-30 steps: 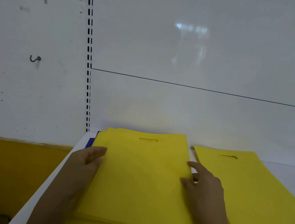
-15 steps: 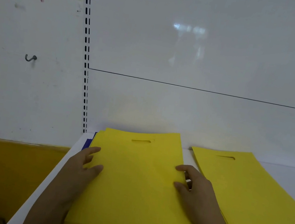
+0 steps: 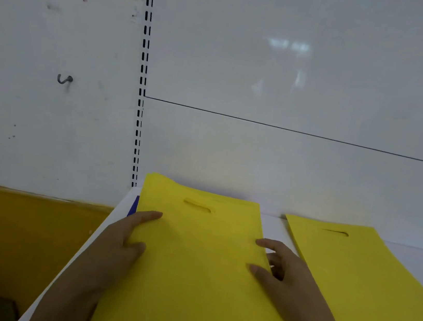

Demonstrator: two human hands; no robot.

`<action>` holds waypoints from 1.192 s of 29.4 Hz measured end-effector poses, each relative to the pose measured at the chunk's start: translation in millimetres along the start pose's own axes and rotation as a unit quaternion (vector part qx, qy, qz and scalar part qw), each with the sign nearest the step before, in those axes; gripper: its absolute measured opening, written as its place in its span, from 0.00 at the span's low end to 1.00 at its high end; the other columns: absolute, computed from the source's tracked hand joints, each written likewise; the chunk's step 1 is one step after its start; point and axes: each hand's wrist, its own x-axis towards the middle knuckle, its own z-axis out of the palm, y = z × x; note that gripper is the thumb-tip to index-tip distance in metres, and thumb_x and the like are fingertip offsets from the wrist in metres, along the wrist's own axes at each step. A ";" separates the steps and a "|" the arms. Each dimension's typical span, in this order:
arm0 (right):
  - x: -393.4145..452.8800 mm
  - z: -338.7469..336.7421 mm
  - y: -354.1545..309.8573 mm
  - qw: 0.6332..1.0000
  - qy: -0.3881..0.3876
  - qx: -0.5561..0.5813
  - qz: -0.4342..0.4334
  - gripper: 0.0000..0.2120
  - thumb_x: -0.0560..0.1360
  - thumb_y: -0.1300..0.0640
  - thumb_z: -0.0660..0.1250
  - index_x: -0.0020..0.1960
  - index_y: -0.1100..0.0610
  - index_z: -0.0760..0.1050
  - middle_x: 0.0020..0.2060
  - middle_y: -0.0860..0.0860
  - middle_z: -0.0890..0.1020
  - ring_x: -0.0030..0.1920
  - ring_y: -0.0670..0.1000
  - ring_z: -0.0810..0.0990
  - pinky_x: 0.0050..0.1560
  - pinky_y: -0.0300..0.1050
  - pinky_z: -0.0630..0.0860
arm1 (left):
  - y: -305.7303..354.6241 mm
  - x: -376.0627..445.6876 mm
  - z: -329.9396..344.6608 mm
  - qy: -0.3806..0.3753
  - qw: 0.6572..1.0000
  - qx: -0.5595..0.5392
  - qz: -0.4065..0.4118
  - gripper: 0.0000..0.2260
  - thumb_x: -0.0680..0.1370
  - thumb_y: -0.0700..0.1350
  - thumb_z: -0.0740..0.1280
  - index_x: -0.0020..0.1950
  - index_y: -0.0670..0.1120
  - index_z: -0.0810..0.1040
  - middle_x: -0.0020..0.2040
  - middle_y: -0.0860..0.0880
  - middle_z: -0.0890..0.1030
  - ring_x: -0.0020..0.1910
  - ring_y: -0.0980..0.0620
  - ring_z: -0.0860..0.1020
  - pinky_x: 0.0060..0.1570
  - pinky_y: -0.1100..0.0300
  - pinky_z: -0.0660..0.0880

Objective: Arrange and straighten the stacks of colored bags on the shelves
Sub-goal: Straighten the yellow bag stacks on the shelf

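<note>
A stack of flat yellow bags with a cut-out handle lies on the left of the white shelf. My left hand holds its left edge, thumb on top. My right hand grips the right edge, thumb and forefinger on top and the other fingers tucked under. The stack's far edge slants, its left corner higher. A thin blue bag edge peeks out beneath at the far left. A second yellow stack lies to the right, apart from the first.
The white back panel rises just behind the stacks. A slotted shelf upright stands at the shelf's left end. Left of it is a wall with a small hook and a dark yellow band below.
The left stack's staggered layers have drawn together into one edge and its far end has swung slightly. Both hands have slid a little nearer along its sides.
</note>
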 end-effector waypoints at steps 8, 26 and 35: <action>-14.0 -10.6 -18.4 0.997 -0.081 -0.013 0.013 0.15 0.70 0.52 0.73 0.53 0.39 0.75 0.53 0.40 0.77 0.50 0.37 0.77 0.46 0.33 0.76 | -1.2 2.4 -5.5 -0.013 0.996 -0.082 -0.044 0.25 0.78 0.31 0.56 0.58 0.59 0.79 0.57 0.51 0.79 0.50 0.45 0.80 0.42 0.53 0.79; -28.3 -55.1 -18.3 0.987 0.111 -0.070 -0.095 0.25 0.73 0.59 0.70 0.63 0.36 0.69 0.59 0.29 0.72 0.58 0.30 0.69 0.55 0.21 0.63 | 51.7 -8.1 42.4 0.068 0.990 -0.043 0.119 0.20 0.77 0.41 0.65 0.63 0.63 0.72 0.57 0.59 0.74 0.50 0.58 0.75 0.50 0.54 0.74; -70.7 -160.1 27.5 0.966 0.232 -0.081 -0.078 0.24 0.73 0.60 0.69 0.64 0.39 0.70 0.59 0.30 0.72 0.59 0.32 0.70 0.57 0.27 0.67 | 102.9 -19.0 163.6 -0.020 0.983 -0.038 0.179 0.22 0.73 0.49 0.70 0.62 0.69 0.71 0.52 0.47 0.80 0.44 0.37 0.78 0.46 0.41 0.78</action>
